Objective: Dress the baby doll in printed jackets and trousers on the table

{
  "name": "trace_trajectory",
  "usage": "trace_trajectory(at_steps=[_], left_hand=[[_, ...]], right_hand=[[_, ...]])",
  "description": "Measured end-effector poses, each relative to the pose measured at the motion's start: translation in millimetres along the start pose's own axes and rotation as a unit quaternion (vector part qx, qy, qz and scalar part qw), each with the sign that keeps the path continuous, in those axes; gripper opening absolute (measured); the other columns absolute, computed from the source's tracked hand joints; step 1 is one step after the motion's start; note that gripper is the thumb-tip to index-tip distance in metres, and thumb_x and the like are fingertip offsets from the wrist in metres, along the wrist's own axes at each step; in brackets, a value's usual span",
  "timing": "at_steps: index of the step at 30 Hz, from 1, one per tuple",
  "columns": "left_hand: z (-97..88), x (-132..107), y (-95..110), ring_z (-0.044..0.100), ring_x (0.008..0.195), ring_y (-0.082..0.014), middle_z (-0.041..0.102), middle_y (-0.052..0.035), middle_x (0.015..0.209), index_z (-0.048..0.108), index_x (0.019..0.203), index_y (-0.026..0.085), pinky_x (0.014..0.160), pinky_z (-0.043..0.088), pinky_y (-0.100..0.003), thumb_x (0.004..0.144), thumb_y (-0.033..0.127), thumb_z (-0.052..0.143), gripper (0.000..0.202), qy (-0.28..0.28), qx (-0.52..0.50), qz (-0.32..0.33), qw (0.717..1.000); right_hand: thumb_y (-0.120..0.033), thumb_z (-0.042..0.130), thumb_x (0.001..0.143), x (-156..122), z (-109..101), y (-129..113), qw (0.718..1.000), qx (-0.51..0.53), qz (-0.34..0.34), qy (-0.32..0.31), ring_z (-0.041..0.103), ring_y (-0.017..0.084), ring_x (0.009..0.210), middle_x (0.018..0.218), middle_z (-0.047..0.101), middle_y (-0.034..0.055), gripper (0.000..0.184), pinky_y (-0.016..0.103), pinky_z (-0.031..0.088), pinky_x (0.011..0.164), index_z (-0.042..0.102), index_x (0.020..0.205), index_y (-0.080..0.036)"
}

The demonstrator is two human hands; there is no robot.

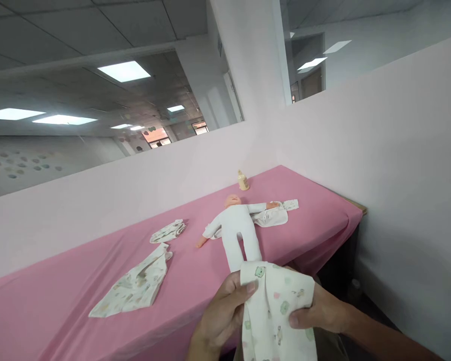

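A white baby garment (272, 306) printed with green bears and small pink figures hangs between my hands in front of the table. My left hand (225, 308) grips its left edge, thumb on the outer face. On the opposite side my right hand (317, 311) pinches the fabric, thumb on the front and the other fingers hidden behind or inside it. Just beyond, a baby doll (235, 225) in a plain white suit lies on its back, arms spread. Under its arm at the right is a spread printed garment (270, 216).
A pink cloth (195, 281) covers the table, which meets white walls at the back. A pale yellow bottle (243, 181) stands behind the doll's head. To the left lie a folded printed cloth (168, 231) and a larger printed garment (137, 286).
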State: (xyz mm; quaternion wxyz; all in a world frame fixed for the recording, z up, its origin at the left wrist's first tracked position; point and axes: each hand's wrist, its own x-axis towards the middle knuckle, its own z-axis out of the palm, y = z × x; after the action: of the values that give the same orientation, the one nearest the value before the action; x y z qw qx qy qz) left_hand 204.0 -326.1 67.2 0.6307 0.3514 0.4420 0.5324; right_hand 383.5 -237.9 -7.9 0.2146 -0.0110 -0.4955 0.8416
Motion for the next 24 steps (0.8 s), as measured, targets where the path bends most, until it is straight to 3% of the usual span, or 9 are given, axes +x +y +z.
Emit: trace_trajectory(at_steps=[4, 8, 9, 11, 13, 15, 20, 24], left_hand=[[-18.0, 0, -3, 0.069, 0.087, -0.0259, 0.074, -0.0140, 0.091, 0.073, 0.102, 0.009, 0.077, 0.053, -0.031, 0.078, 0.038, 0.075, 0.038, 0.047, 0.068, -0.003, 0.997], [-44.5, 6, -30, 0.062, 0.111, -0.0263, 0.070, -0.0114, 0.113, 0.071, 0.110, 0.017, 0.098, 0.046, -0.034, 0.076, 0.044, 0.077, 0.044, 0.169, 0.132, 0.072, 0.974], [-50.2, 7, -42, 0.057, 0.120, -0.0271, 0.067, -0.0109, 0.122, 0.068, 0.115, 0.021, 0.102, 0.044, -0.034, 0.072, 0.046, 0.079, 0.051, 0.171, 0.119, 0.092, 0.974], [-57.6, 11, -67, 0.052, 0.127, -0.0313, 0.061, -0.0134, 0.132, 0.064, 0.124, 0.022, 0.103, 0.044, -0.037, 0.063, 0.050, 0.084, 0.070, 0.116, 0.065, 0.085, 0.987], [-58.2, 14, -88, 0.055, 0.122, -0.0359, 0.062, -0.0178, 0.128, 0.063, 0.125, 0.017, 0.099, 0.048, -0.041, 0.054, 0.051, 0.088, 0.082, 0.063, 0.022, 0.040, 0.997], [-52.8, 18, -96, 0.061, 0.114, -0.0368, 0.066, -0.0197, 0.121, 0.063, 0.121, 0.013, 0.094, 0.050, -0.042, 0.055, 0.045, 0.089, 0.078, 0.068, 0.007, 0.006, 0.998], [-31.1, 27, -73, 0.067, 0.104, -0.0332, 0.072, -0.0169, 0.107, 0.061, 0.120, 0.011, 0.085, 0.055, -0.040, 0.069, 0.028, 0.082, 0.058, 0.205, -0.015, -0.021, 0.978], [-23.3, 30, -57, 0.065, 0.109, -0.0324, 0.070, -0.0169, 0.115, 0.054, 0.130, 0.012, 0.091, 0.053, -0.041, 0.073, 0.026, 0.079, 0.064, 0.221, -0.089, -0.021, 0.971]], right_hand=[[-0.027, 0.080, 0.067, 0, -1, 19, 0.992, 0.029, 0.048, 0.112, 0.068, 0.027, 0.091, 0.098, 0.073, 0.0107, 0.048, 0.039, 0.050, 0.087, 0.070, 0.112, -0.015], [-0.022, 0.075, 0.069, 2, -6, 23, 0.980, 0.037, 0.060, 0.184, 0.069, 0.023, 0.081, 0.092, 0.074, 0.0089, 0.040, 0.033, 0.051, 0.075, 0.072, 0.108, -0.015], [-0.022, 0.075, 0.069, 4, -7, 24, 0.978, 0.044, 0.059, 0.193, 0.069, 0.023, 0.080, 0.091, 0.074, 0.0086, 0.039, 0.033, 0.051, 0.075, 0.072, 0.108, -0.015], [-0.022, 0.075, 0.069, 7, -8, 27, 0.975, 0.061, 0.060, 0.205, 0.069, 0.023, 0.080, 0.091, 0.074, 0.0087, 0.039, 0.034, 0.051, 0.076, 0.071, 0.108, -0.015], [-0.024, 0.076, 0.069, 10, -8, 30, 0.970, 0.079, 0.063, 0.220, 0.069, 0.024, 0.082, 0.092, 0.074, 0.0090, 0.041, 0.036, 0.051, 0.078, 0.071, 0.109, -0.015], [-0.026, 0.077, 0.069, 13, -8, 31, 0.966, 0.092, 0.059, 0.233, 0.069, 0.025, 0.085, 0.094, 0.074, 0.0091, 0.043, 0.038, 0.051, 0.079, 0.070, 0.109, -0.015], [-0.029, 0.077, 0.073, 14, -8, 26, 0.976, 0.080, 0.024, 0.202, 0.067, 0.027, 0.098, 0.106, 0.072, 0.0093, 0.047, 0.040, 0.049, 0.088, 0.067, 0.117, -0.018], [-0.026, 0.080, 0.068, 16, -10, 26, 0.982, 0.067, 0.060, 0.168, 0.066, 0.028, 0.100, 0.109, 0.071, 0.0073, 0.047, 0.039, 0.050, 0.088, 0.069, 0.113, -0.023]])
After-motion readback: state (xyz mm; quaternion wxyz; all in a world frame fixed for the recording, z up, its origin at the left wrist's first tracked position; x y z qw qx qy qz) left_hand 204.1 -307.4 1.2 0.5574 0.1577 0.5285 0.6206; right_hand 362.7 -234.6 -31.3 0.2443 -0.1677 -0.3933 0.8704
